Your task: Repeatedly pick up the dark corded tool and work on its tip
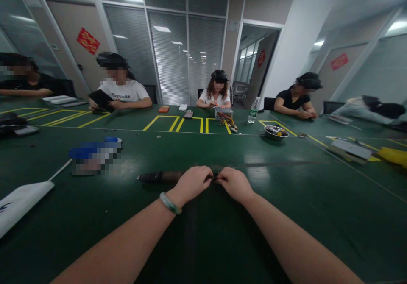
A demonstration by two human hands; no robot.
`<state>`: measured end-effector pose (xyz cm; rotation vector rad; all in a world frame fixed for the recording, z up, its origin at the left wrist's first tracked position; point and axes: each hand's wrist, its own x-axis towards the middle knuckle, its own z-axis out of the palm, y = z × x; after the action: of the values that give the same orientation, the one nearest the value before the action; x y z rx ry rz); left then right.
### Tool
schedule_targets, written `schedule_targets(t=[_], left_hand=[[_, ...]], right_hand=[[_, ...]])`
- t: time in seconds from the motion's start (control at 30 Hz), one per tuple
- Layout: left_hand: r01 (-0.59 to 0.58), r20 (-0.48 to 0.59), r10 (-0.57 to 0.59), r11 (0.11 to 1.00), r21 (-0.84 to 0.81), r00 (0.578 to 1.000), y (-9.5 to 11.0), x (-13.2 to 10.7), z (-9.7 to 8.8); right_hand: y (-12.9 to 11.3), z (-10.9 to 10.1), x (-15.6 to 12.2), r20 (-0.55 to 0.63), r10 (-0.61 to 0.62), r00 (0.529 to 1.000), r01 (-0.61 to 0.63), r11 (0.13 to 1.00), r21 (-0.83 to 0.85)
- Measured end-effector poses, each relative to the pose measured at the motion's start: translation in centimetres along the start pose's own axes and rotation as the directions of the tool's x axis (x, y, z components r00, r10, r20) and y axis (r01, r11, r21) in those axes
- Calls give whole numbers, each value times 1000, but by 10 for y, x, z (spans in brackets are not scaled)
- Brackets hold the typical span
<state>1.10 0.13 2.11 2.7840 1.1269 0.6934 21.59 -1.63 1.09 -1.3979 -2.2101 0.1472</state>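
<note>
A long dark electric screwdriver [165,176] lies crosswise on the green table, its narrow metal tip pointing left. My left hand [195,181], with a jade-coloured bangle [170,203] on the wrist, is closed over its right part. Close beside it, my right hand [234,183] is closed too, thumb and fingers pinching at the dark tail end. The fingertips of both hands almost meet there. Just what lies between them is mostly hidden by the fingers.
On the left are a blue-and-white packet [95,154] and a white flag-like sheet [25,203]. Farther off stand a metal bowl [276,136] with small items, a water bottle [253,111], and a grey box [224,113] with wires. Several people sit across the table [203,241].
</note>
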Motion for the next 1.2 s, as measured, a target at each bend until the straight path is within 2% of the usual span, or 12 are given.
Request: schedule_targets(t=[0.33, 0.6, 0.8, 1.0, 1.2], left_hand=[[-19, 16, 19, 1000, -12, 1000, -1, 0, -2], [-8, 25, 8, 1000, -6, 1000, 1, 0, -4], [-2, 13, 2, 1000, -3, 1000, 2, 1, -5], [3, 11, -3, 1000, -24, 1000, 0, 0, -2], [9, 13, -9, 1000, -26, 1000, 1, 1, -2]], right_hand=[[-4, -4, -2, 13, -13, 1000, 14, 999, -49], [-8, -6, -2, 41, 73, 996, -71, 997, -44], [-7, -6, -1, 47, 82, 996, -80, 995, -59], [-4, -3, 0, 26, 123, 992, -124, 991, 56], [-8, -1, 0, 11, 236, 972, -235, 965, 120]])
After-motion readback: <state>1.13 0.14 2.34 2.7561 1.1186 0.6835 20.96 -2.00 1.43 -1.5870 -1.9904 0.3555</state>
